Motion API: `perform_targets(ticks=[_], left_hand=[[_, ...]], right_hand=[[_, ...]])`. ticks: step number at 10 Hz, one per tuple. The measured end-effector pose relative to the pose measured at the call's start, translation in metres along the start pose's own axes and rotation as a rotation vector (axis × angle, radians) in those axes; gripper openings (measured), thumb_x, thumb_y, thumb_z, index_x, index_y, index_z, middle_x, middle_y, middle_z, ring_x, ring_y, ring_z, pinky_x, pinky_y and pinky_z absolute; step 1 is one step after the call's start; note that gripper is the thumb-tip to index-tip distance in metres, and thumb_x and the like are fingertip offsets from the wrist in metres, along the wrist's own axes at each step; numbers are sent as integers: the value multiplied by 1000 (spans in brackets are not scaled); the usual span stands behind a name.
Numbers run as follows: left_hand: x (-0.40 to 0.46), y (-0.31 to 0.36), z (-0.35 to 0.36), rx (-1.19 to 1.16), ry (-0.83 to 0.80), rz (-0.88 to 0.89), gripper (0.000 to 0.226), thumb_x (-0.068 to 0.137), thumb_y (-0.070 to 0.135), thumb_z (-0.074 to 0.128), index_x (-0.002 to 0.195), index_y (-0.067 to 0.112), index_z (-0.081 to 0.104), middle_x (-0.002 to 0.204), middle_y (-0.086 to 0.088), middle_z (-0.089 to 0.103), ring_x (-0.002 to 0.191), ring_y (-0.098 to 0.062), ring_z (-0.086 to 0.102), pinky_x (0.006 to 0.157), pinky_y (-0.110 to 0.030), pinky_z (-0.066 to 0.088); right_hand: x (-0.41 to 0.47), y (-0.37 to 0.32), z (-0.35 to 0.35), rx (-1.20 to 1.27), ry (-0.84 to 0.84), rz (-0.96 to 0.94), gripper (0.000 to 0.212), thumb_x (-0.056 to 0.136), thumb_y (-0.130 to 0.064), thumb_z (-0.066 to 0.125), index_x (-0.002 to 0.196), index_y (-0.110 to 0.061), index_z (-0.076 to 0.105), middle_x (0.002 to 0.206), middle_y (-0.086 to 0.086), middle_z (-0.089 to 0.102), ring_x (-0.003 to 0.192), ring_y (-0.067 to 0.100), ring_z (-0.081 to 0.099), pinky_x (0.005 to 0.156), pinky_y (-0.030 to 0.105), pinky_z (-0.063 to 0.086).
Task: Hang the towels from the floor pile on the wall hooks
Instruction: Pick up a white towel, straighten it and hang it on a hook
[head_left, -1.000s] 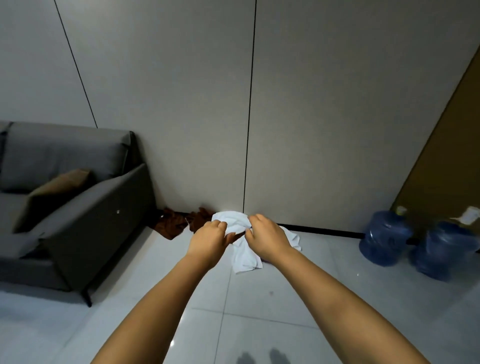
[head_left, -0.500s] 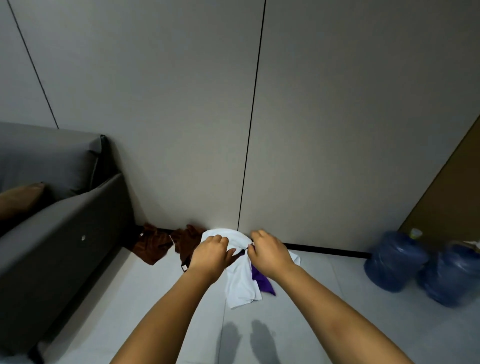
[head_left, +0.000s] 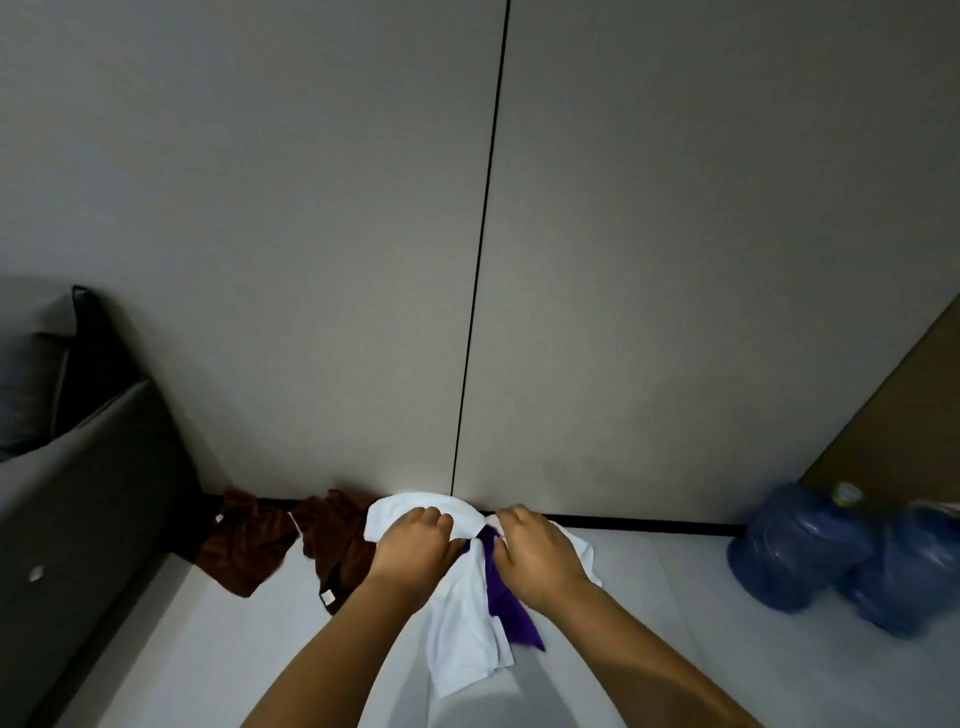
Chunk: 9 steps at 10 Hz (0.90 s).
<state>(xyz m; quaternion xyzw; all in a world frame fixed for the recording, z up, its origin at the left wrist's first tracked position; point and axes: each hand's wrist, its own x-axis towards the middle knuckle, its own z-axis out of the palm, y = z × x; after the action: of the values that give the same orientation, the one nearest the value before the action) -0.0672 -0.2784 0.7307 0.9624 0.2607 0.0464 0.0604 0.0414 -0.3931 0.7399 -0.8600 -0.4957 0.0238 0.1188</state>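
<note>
A white towel is held up in front of the wall base. My left hand grips its top edge on the left, and my right hand grips the top edge on the right, fingers curled over the cloth. The towel hangs down between my forearms. A purple towel shows behind the white one. Two brown towels lie crumpled on the floor by the skirting, left of my hands. No wall hooks are in view.
A dark grey sofa stands at the left, its arm close to the brown towels. Two blue water bottles lie on the floor at the right, below a brown door panel. A grey panelled wall fills the view ahead.
The view has come closer to the wall and shifted right, so the sofa slid towards the left edge. Both hands kept their grip on the white towel, and more of the purple towel shows.
</note>
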Motion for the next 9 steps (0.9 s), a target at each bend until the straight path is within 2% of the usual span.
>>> perform_targets(ticks=[1, 2, 3, 4, 5, 6, 7, 8, 9], left_hand=[[46, -4, 21, -15, 90, 83, 36, 60, 45, 83, 66, 13, 66, 67, -1, 63, 66, -15, 63, 55, -16, 43], [97, -8, 56, -82, 122, 63, 48, 30, 44, 93, 45, 18, 56, 46, 5, 52, 42, -10, 54, 40, -13, 36], [126, -11, 94, -118, 109, 111, 47, 32, 39, 94, 46, 16, 55, 46, 2, 51, 42, -14, 53, 41, -16, 38], [144, -21, 139, -109, 99, 142, 46, 30, 40, 94, 48, 17, 59, 48, 3, 53, 44, -12, 54, 44, -15, 41], [156, -41, 214, -65, 131, 154, 41, 34, 42, 93, 59, 19, 69, 54, 6, 58, 49, -11, 57, 50, -16, 46], [159, -65, 294, -83, 100, 131, 41, 35, 39, 93, 59, 17, 68, 58, 2, 61, 53, -14, 61, 53, -18, 49], [143, -88, 382, -81, 90, 87, 45, 33, 33, 95, 61, 11, 68, 62, -4, 65, 55, -19, 64, 53, -21, 52], [115, -114, 482, -51, -61, 41, 51, 32, 29, 96, 71, 6, 73, 74, -11, 71, 66, -25, 70, 56, -30, 56], [92, -134, 563, 9, -87, 129, 60, 29, 32, 96, 77, 4, 75, 82, -13, 72, 73, -26, 71, 59, -34, 57]], right_hand=[[38, 24, 14, -1, -8, -21, 36, 97, -21, 36, 130, -13, 48, 130, 3, 51, 117, 20, 49, 98, 26, 36], [73, 50, 34, -16, 37, -31, 30, 86, -12, 47, 110, -11, 64, 107, 3, 63, 99, 18, 61, 87, 21, 45], [98, 76, 63, -4, 26, -16, 19, 67, -15, 71, 85, -15, 72, 80, -5, 68, 71, 10, 66, 67, 16, 50], [117, 96, 99, -61, -22, 2, 40, 36, -17, 92, 68, -17, 69, 63, -3, 65, 54, 9, 63, 52, 13, 48], [131, 121, 166, -63, -20, 42, 46, 25, -13, 93, 62, -17, 66, 56, -3, 61, 47, 12, 60, 45, 13, 46], [134, 143, 245, -64, 23, 55, 44, 33, -10, 92, 70, -13, 69, 63, 1, 65, 52, 16, 63, 48, 17, 49], [125, 163, 338, -43, -1, 49, 31, 51, -11, 87, 78, -7, 72, 72, 4, 69, 60, 15, 67, 57, 20, 53], [115, 184, 440, -9, -64, 142, 35, 94, -23, 44, 110, -1, 65, 107, 13, 67, 95, 24, 67, 84, 28, 52], [108, 200, 530, 71, -175, 232, 42, 95, -14, 40, 136, -3, 40, 139, 12, 43, 128, 26, 40, 105, 32, 33]])
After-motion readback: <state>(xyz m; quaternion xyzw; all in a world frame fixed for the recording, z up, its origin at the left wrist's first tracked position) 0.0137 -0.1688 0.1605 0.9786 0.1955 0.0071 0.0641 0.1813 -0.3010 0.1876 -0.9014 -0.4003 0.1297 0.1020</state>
